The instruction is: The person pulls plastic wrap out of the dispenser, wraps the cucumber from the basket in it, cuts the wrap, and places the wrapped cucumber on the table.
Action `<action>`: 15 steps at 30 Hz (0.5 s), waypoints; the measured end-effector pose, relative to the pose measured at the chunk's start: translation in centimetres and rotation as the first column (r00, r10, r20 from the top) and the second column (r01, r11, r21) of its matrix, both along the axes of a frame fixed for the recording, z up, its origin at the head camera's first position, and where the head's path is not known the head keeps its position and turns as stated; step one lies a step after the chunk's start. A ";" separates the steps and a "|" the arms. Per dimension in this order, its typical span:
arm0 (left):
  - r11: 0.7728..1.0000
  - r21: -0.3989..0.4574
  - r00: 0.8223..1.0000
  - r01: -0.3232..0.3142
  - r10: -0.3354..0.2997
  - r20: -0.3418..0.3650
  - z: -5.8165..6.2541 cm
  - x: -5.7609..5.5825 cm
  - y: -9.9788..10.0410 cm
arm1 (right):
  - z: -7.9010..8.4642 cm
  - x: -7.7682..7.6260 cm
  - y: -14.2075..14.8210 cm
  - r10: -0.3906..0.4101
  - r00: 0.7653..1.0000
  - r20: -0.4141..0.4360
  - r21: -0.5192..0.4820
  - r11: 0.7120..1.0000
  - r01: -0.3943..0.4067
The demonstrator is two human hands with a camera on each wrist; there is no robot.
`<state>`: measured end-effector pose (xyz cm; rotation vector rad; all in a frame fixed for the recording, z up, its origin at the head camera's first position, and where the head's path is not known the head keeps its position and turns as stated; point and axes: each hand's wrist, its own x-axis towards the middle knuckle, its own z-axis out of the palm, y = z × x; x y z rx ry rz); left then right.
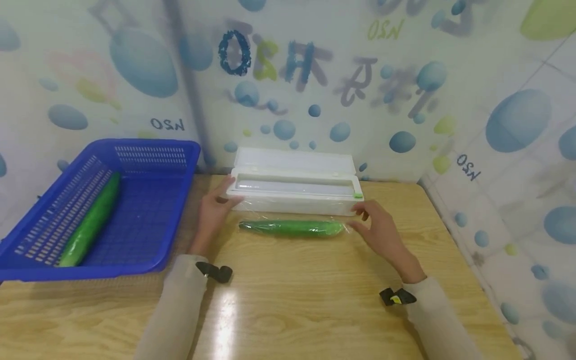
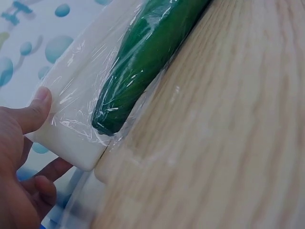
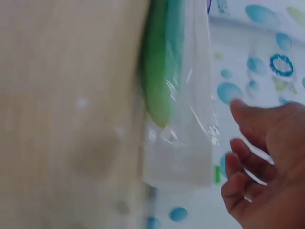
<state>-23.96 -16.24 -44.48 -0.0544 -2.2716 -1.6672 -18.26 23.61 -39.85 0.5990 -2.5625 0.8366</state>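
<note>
Film-covered cucumber [image 1: 292, 228] beside box [image 1: 294, 204] edge

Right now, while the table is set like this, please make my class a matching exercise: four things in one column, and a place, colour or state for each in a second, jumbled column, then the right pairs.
Things:
1. film-covered cucumber
2. other cucumber
3. basket
4. box

Descriptions:
A. blue, with slotted sides
B. white, with its lid raised
C. lying on the table, in front of the box
D. lying inside the basket

Right pairs: 1-C, 2-D, 3-A, 4-B
</note>
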 end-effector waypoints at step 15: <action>0.993 0.116 1.000 -0.018 0.020 -0.010 0.3 0.0 0.4 | -3.2 0.1 -2.0 0.088 0.966 0.243 -0.060 0.995 -0.075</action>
